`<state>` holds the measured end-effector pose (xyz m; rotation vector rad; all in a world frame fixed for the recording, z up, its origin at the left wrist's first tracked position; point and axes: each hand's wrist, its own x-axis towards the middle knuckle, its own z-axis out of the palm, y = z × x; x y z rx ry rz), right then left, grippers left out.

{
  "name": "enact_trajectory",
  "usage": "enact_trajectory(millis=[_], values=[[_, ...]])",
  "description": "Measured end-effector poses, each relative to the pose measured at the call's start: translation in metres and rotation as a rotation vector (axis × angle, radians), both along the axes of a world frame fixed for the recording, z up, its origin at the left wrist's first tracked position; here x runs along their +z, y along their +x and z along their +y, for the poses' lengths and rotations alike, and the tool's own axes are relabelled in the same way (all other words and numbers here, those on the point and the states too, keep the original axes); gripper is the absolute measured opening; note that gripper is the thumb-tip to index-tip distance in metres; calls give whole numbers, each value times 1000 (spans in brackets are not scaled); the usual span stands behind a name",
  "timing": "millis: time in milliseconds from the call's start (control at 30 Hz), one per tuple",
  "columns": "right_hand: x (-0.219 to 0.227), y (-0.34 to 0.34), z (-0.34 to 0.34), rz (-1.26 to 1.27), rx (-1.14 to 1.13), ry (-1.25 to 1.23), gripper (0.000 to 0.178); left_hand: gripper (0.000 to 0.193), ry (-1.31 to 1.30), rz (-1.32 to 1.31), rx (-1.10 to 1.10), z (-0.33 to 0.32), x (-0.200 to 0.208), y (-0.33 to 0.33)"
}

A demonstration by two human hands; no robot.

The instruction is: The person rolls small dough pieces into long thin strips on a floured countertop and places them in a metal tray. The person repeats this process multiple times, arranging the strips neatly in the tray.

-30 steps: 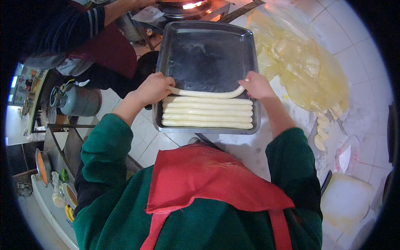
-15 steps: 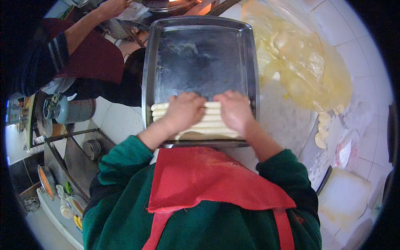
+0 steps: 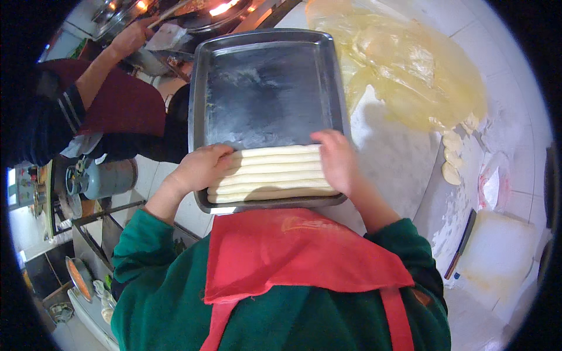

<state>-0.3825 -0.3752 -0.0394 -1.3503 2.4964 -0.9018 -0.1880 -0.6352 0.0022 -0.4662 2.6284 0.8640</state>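
- The dough strips (image 3: 272, 169) lie side by side in the near half of the dark metal tray (image 3: 263, 93); the far half shows bare metal with pale smears;
- The left hand (image 3: 202, 169) is over the tray's left side, its fingers half bent at the left ends of the upper strips; whether it pinches them, I cannot tell;
- The right hand (image 3: 339, 158) is at the right ends, its fingers loosely curved above the farthest strip; its grip also I cannot tell;
- To the right of the tray is spread a yellowish plastic sheet (image 3: 410, 70); small dough pieces (image 3: 452, 167) lie near its lower edge;
- A knife (image 3: 462, 243) lies beside a white board (image 3: 494, 254).
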Motion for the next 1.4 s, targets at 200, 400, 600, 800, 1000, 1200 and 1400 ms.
enact_trajectory(millis=[200, 400, 600, 800, 1000, 1200, 1400], values=[[0, -36, 100, -256, -624, -409, 27, 45, 36, 148, -116, 55, 4, -48], [-30, -51, 231, -36, -738, -72, 31, 43, 447, 352, -156, 115, -41, -126], [-35, -85, 297, -27, -1170, -324, 32, 36, 711, 98, 152, 101, -41, -133], [-24, -195, 357, -923, -1447, -994, 31, 33, 114, 469, 132, 141, -25, -133], [-31, -270, 351, 187, -1215, 149, 40, 22, 403, 242, 38, 216, 5, -75], [-20, -333, 294, -134, -970, 47, 46, 22, 525, 215, 161, 228, 29, -43], [-4, -320, 272, -468, -779, 27, 31, 25, 592, 215, 303, 223, 20, -34]])
